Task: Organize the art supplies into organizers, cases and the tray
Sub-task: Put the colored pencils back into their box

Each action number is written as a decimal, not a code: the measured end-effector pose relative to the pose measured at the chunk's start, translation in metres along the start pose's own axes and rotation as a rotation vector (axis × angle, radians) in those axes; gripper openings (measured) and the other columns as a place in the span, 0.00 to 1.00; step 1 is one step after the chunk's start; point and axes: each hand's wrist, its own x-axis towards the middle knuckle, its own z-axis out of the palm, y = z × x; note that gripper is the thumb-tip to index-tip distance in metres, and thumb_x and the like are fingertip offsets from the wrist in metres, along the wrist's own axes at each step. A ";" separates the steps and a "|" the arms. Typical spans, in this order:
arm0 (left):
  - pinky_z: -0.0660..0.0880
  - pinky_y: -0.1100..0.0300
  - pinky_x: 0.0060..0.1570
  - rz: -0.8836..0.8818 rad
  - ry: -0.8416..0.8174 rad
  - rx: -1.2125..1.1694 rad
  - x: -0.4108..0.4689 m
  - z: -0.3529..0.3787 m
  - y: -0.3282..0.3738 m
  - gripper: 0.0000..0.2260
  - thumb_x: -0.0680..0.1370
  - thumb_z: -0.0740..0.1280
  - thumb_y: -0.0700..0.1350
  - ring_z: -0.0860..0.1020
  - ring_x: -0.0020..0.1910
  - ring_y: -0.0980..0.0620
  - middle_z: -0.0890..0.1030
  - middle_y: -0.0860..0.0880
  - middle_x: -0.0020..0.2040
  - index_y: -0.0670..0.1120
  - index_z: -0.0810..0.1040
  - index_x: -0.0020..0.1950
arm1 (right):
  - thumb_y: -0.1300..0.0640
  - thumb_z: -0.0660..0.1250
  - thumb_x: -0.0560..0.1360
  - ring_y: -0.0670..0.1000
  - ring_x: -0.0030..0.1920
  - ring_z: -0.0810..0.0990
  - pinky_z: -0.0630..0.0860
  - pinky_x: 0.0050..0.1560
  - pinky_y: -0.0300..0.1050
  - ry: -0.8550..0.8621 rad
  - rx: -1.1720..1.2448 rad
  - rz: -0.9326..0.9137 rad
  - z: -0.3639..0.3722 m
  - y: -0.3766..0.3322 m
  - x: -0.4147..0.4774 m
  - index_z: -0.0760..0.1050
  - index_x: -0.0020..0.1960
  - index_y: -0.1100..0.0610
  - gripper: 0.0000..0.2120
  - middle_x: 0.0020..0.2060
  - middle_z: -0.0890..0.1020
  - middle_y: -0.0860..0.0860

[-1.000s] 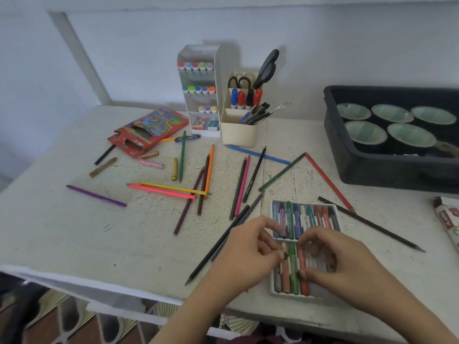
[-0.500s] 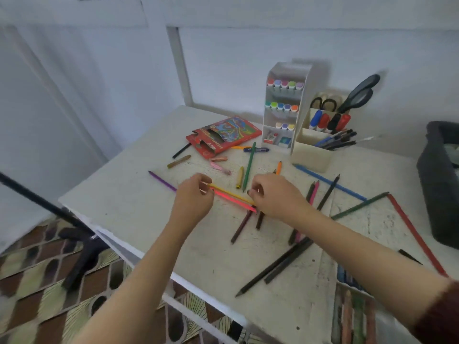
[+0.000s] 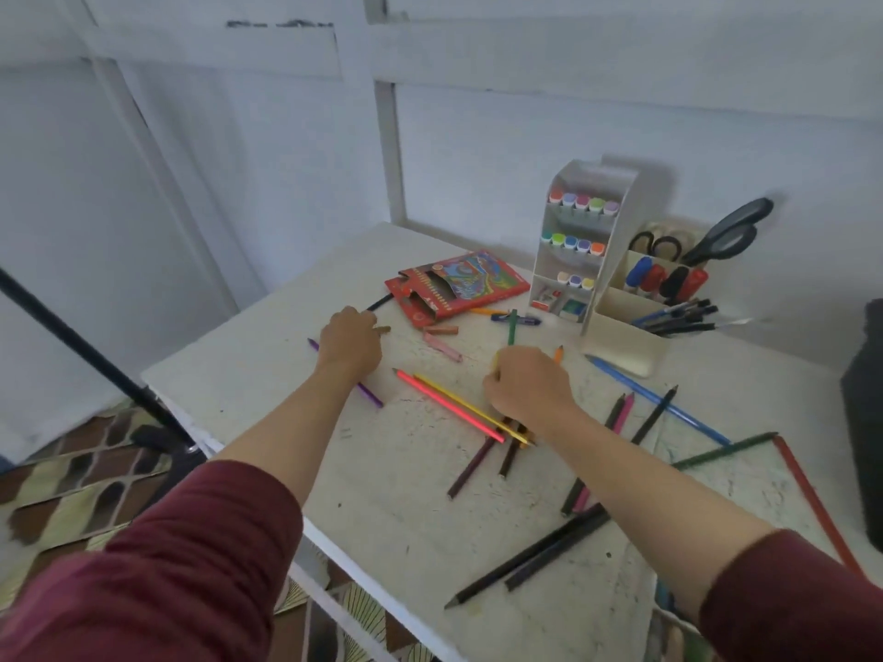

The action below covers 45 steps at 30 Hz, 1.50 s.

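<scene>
My left hand (image 3: 351, 344) reaches to the table's far left, fingers curled over a brown crayon (image 3: 383, 329) whose end sticks out. A purple pencil (image 3: 370, 395) runs under that wrist. Further right, my right hand (image 3: 525, 384) has its fingers curled down on a yellow crayon (image 3: 496, 361), just below a green pencil (image 3: 512, 326). A pink pencil (image 3: 444, 403) and a yellow pencil (image 3: 470, 406) lie between my hands. The open red pencil box (image 3: 461, 281) is beyond them. The white marker organizer (image 3: 616, 241) and pen holder (image 3: 621, 348) stand at the back.
Several more coloured pencils lie scattered right of my right arm, and two black ones (image 3: 530, 561) lie near the front edge. Two pink crayons (image 3: 442, 346) lie by the box. A black tray (image 3: 865, 422) is at the right edge. A black stand leg (image 3: 71, 346) crosses at left.
Both hands left the crayon case at the front right and moved to the table's left. The left hand went further out to the brown crayon, the right to the yellow crayon.
</scene>
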 end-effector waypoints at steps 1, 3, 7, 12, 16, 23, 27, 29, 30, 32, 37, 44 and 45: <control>0.70 0.52 0.51 -0.012 0.001 0.043 0.001 -0.003 0.002 0.12 0.80 0.59 0.42 0.73 0.57 0.41 0.74 0.40 0.57 0.40 0.76 0.60 | 0.56 0.59 0.77 0.51 0.39 0.75 0.69 0.35 0.43 0.002 0.011 -0.004 0.000 0.001 -0.002 0.74 0.45 0.58 0.07 0.38 0.76 0.51; 0.71 0.52 0.51 -0.028 -0.008 0.115 0.002 -0.006 0.004 0.11 0.80 0.61 0.43 0.74 0.55 0.41 0.75 0.41 0.56 0.41 0.78 0.57 | 0.50 0.59 0.78 0.51 0.40 0.75 0.69 0.36 0.43 0.018 0.001 -0.017 0.000 0.002 -0.005 0.73 0.47 0.57 0.11 0.40 0.76 0.51; 0.72 0.51 0.52 -0.043 0.025 0.078 0.000 -0.005 0.006 0.11 0.80 0.62 0.46 0.75 0.55 0.42 0.78 0.42 0.55 0.44 0.79 0.57 | 0.44 0.60 0.78 0.50 0.39 0.75 0.67 0.32 0.42 0.045 0.001 -0.020 0.001 0.000 -0.005 0.72 0.47 0.57 0.15 0.38 0.75 0.50; 0.73 0.51 0.53 -0.085 0.063 -0.215 -0.007 -0.005 0.010 0.09 0.78 0.64 0.43 0.76 0.54 0.42 0.79 0.43 0.54 0.42 0.79 0.55 | 0.55 0.62 0.76 0.46 0.31 0.69 0.64 0.28 0.39 0.043 -0.004 0.047 0.003 -0.003 -0.001 0.66 0.36 0.55 0.11 0.33 0.72 0.49; 0.70 0.57 0.47 -0.081 0.127 -0.410 -0.012 -0.012 0.022 0.07 0.78 0.64 0.41 0.75 0.48 0.48 0.80 0.43 0.51 0.40 0.78 0.52 | 0.55 0.62 0.76 0.48 0.33 0.71 0.65 0.29 0.40 0.005 0.144 0.083 0.002 -0.002 -0.001 0.68 0.39 0.57 0.09 0.33 0.71 0.49; 0.73 0.70 0.37 0.001 0.004 -0.797 -0.048 -0.042 0.072 0.05 0.77 0.63 0.36 0.77 0.31 0.58 0.81 0.45 0.32 0.42 0.76 0.49 | 0.54 0.64 0.77 0.42 0.38 0.71 0.65 0.32 0.35 -0.032 0.518 0.068 -0.033 0.028 -0.038 0.76 0.49 0.57 0.07 0.38 0.73 0.45; 0.81 0.58 0.41 0.062 -0.263 -1.026 -0.090 -0.056 0.111 0.07 0.77 0.61 0.32 0.81 0.31 0.49 0.81 0.41 0.33 0.39 0.76 0.51 | 0.52 0.64 0.77 0.45 0.39 0.73 0.67 0.35 0.39 -0.021 0.635 0.136 -0.058 0.054 -0.081 0.77 0.46 0.54 0.06 0.38 0.76 0.47; 0.81 0.60 0.38 0.071 -0.379 -1.072 -0.117 -0.060 0.131 0.07 0.77 0.62 0.32 0.81 0.32 0.50 0.82 0.41 0.36 0.40 0.76 0.51 | 0.54 0.65 0.76 0.46 0.35 0.73 0.69 0.36 0.40 -0.005 0.691 0.183 -0.064 0.069 -0.107 0.76 0.44 0.54 0.05 0.35 0.76 0.47; 0.80 0.62 0.36 0.081 -0.439 -1.066 -0.131 -0.060 0.142 0.07 0.77 0.63 0.32 0.81 0.32 0.52 0.82 0.42 0.36 0.41 0.77 0.49 | 0.55 0.65 0.76 0.45 0.33 0.73 0.69 0.36 0.41 0.009 0.725 0.219 -0.066 0.078 -0.122 0.76 0.44 0.54 0.04 0.34 0.77 0.47; 0.78 0.63 0.34 0.123 -0.551 -1.038 -0.159 -0.056 0.159 0.06 0.76 0.65 0.33 0.81 0.31 0.54 0.82 0.44 0.35 0.43 0.77 0.46 | 0.57 0.64 0.76 0.43 0.29 0.73 0.69 0.33 0.38 0.009 0.791 0.293 -0.069 0.089 -0.148 0.76 0.43 0.54 0.03 0.32 0.79 0.46; 0.74 0.62 0.30 0.308 -0.832 -0.861 -0.222 -0.031 0.183 0.04 0.73 0.69 0.38 0.78 0.29 0.55 0.81 0.48 0.32 0.45 0.76 0.44 | 0.61 0.66 0.73 0.40 0.25 0.72 0.68 0.30 0.37 0.059 0.781 0.373 -0.073 0.110 -0.208 0.76 0.39 0.55 0.05 0.26 0.78 0.46; 0.75 0.63 0.32 0.487 -0.766 -0.641 -0.258 -0.014 0.194 0.09 0.70 0.73 0.47 0.77 0.30 0.60 0.82 0.50 0.33 0.54 0.73 0.42 | 0.59 0.70 0.70 0.48 0.36 0.79 0.75 0.38 0.40 0.111 0.620 0.473 -0.061 0.118 -0.271 0.77 0.39 0.54 0.03 0.34 0.81 0.51; 0.73 0.66 0.31 0.510 -0.732 -0.621 -0.260 -0.015 0.194 0.09 0.70 0.73 0.48 0.77 0.30 0.61 0.82 0.51 0.33 0.54 0.73 0.42 | 0.58 0.70 0.70 0.46 0.34 0.78 0.74 0.35 0.38 0.114 0.607 0.483 -0.058 0.117 -0.277 0.77 0.39 0.53 0.03 0.33 0.81 0.50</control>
